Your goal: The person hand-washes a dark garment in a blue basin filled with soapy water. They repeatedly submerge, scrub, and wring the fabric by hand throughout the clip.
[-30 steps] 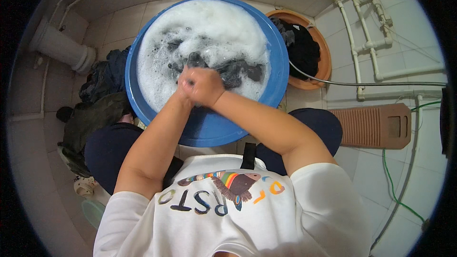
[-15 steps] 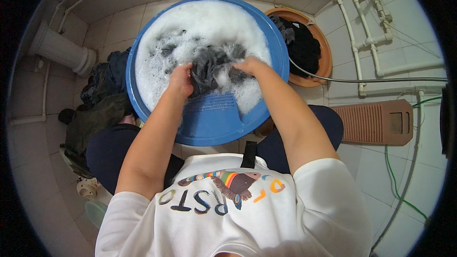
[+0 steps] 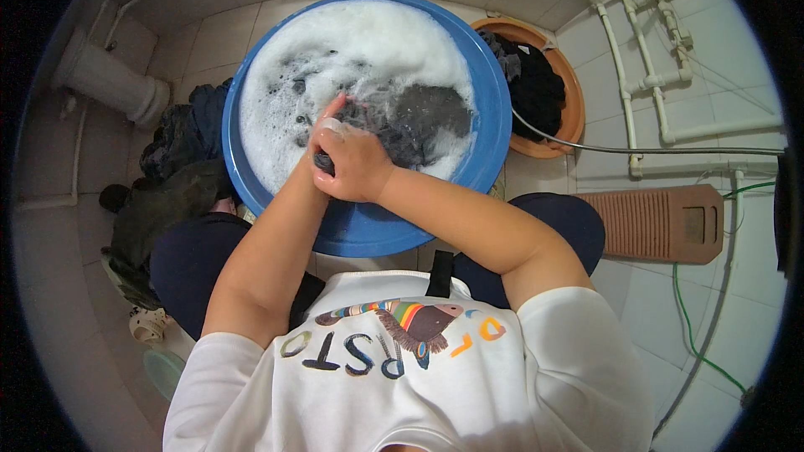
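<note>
A round blue washbasin (image 3: 501, 117) with white suds (image 3: 377, 29) stands before me, and a wet dark grey garment (image 3: 431, 117) lies in its foamy water. My right hand (image 3: 358, 166) has crossed to the left over the near part of the basin, its fingers closed on a bunch of the cloth. Pressed against it is my left hand (image 3: 321, 136), with the same cloth pinched between the two hands. One left finger sticks up, and the right hand hides much of the rest. The basin's ribbed washboard part is mostly covered by my hands and forearm.
An orange-brown basin (image 3: 573, 109) with dark clothes (image 3: 536, 84) stands at the far right. A brown washboard (image 3: 653, 222) lies by my right knee. Dark clothes (image 3: 180, 201) are heaped on the left. A hose (image 3: 670, 150), white pipes (image 3: 624, 75) and a green cord (image 3: 688, 318) run along the right.
My right hand has moved left and nearer to me, joining my left hand. The cloth has been drawn toward the left hand, and its right part now spreads flat in the water.
</note>
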A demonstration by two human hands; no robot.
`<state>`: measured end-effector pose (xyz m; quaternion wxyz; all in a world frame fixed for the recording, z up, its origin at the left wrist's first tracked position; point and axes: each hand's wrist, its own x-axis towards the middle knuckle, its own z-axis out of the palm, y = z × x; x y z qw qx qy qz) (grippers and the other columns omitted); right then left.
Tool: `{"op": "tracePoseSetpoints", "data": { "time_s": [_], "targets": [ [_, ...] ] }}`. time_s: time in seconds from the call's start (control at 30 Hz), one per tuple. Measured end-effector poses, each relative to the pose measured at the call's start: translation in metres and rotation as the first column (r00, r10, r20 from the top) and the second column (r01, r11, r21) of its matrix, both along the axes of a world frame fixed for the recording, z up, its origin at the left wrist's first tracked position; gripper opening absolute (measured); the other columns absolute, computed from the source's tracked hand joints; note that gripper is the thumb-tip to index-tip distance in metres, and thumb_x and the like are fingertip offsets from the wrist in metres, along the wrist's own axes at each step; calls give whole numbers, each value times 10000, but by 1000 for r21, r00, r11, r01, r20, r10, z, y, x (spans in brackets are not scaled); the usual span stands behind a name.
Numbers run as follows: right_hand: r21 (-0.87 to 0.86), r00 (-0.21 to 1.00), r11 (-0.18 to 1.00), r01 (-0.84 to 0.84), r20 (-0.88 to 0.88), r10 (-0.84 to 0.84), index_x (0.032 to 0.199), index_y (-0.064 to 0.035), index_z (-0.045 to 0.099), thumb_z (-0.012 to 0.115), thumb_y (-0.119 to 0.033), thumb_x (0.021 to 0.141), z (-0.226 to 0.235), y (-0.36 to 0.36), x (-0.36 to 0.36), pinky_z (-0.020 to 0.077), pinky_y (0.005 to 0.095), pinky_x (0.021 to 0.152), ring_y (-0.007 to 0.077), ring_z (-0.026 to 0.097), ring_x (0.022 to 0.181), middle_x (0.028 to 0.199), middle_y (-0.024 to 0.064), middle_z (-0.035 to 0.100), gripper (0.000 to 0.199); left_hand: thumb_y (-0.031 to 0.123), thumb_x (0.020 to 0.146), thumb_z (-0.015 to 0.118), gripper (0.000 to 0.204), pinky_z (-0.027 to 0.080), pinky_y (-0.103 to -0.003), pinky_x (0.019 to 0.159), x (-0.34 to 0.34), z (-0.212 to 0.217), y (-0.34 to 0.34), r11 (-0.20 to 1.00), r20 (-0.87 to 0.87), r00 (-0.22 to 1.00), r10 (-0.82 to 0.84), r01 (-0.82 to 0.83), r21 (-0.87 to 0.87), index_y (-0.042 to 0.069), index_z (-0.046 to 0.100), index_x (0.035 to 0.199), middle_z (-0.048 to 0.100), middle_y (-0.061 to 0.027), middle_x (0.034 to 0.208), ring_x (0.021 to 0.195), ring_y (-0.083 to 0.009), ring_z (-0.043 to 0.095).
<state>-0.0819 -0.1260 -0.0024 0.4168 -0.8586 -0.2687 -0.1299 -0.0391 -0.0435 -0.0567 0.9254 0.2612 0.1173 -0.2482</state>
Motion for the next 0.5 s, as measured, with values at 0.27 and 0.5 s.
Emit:
{"op": "tracePoseSetpoints", "data": {
  "time_s": [0.27, 0.5],
  "targets": [
    [-39, 836, 854, 518, -188, -516, 651, -74, 587, 609, -251, 678, -13, -35, 36, 449, 363, 574, 309, 569, 665, 702, 133, 581, 180, 392, 857, 416, 378, 427, -349, 794, -19, 42, -32, 943, -249, 968, 22, 63, 327, 60, 543, 988, 561, -82, 971, 912, -219, 519],
    [119, 953, 951, 286, -144, -268, 657, -110, 574, 583, -242, 690, -12, -16, 21, 469, 403, 613, 317, 569, 687, 730, 109, 588, 136, 410, 863, 402, 385, 392, -304, 831, -15, 6, -20, 961, -195, 972, 133, -79, 264, 69, 551, 965, 559, -97, 965, 946, -192, 499]
  ]
}}
